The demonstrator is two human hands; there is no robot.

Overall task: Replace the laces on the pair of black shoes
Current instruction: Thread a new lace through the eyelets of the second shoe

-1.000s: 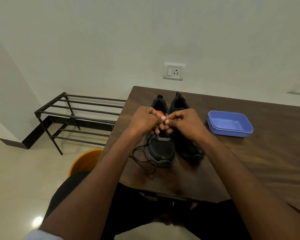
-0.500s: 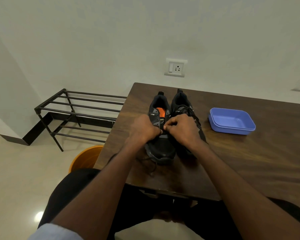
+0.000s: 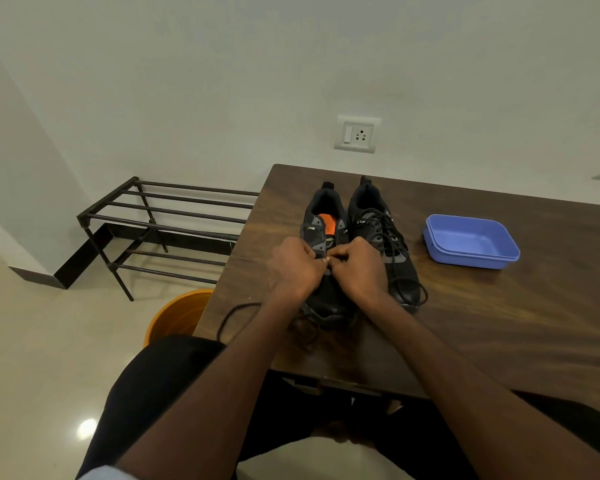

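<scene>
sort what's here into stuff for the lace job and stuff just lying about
For the job: left black shoe, right black laced shoe, loose black lace, left hand, right hand.
Lying about: blue plastic tub, black metal rack, orange bucket.

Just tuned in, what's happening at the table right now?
A seated person is lacing the left shoe of a black pair on the wooden table. Both the left hand and the right hand are curled together over its eyelets, apparently pinching the lace, whose loose end trails toward the table's near left edge. The right shoe beside it is already laced. A blue tub sits off to the right, untouched.
</scene>
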